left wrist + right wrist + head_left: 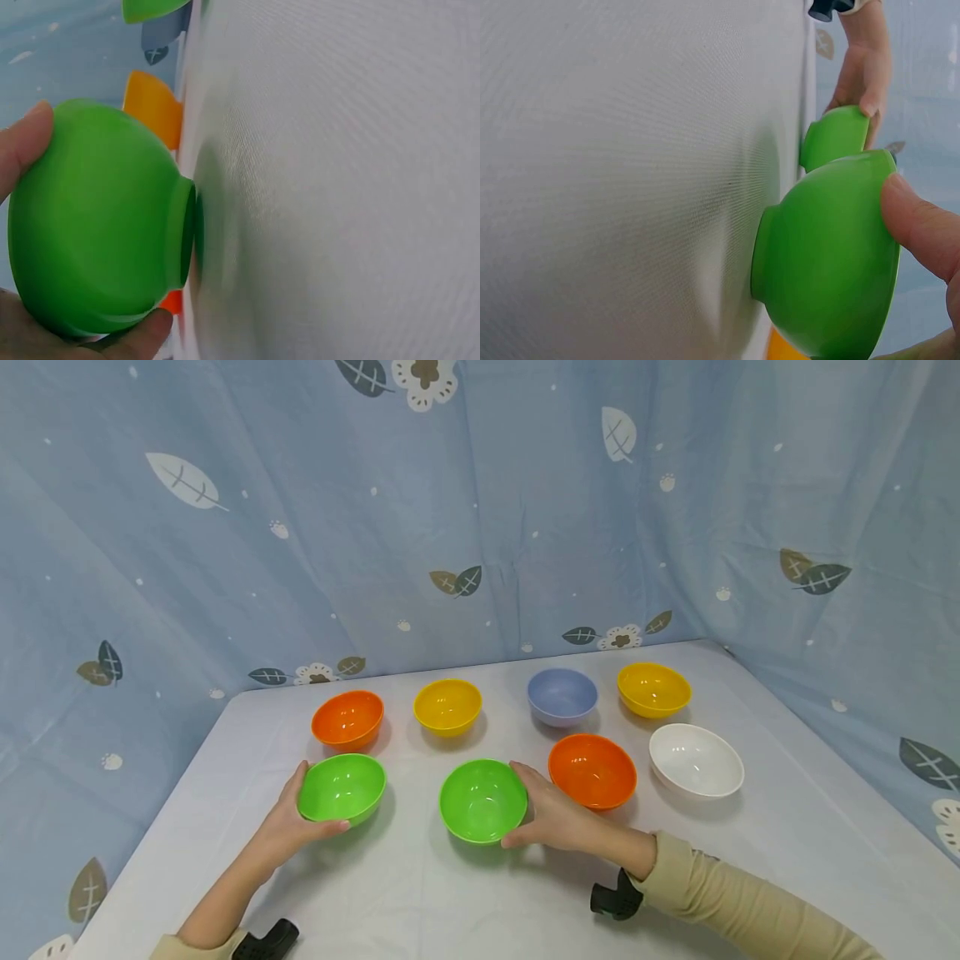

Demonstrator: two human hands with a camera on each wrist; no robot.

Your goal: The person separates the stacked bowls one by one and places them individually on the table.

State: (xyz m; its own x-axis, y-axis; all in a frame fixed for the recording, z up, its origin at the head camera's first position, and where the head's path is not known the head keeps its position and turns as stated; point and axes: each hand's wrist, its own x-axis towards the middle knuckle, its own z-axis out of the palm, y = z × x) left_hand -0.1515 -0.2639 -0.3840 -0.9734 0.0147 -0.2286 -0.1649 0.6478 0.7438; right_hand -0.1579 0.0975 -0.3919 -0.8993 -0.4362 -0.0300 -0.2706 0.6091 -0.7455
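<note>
My left hand [295, 817] grips a green bowl [342, 788] by its left side, thumb at the near rim and fingers round the far side. In the left wrist view that bowl [97, 217] stands upright, its foot close over the white cloth. My right hand [553, 812] holds a second green bowl [483, 802] from its right, thumb near the front rim. The right wrist view shows this bowl [829, 255] upright with its foot right at the cloth. Both bowls have nothing inside.
Behind stand an orange bowl [348, 721], a yellow bowl [447, 707], a periwinkle bowl [562, 697] and another yellow bowl [654, 690]. A second orange bowl [592, 772] sits close beside my right hand, with a white bowl [696, 762] farther right. A patterned blue curtain [480, 510] borders the table.
</note>
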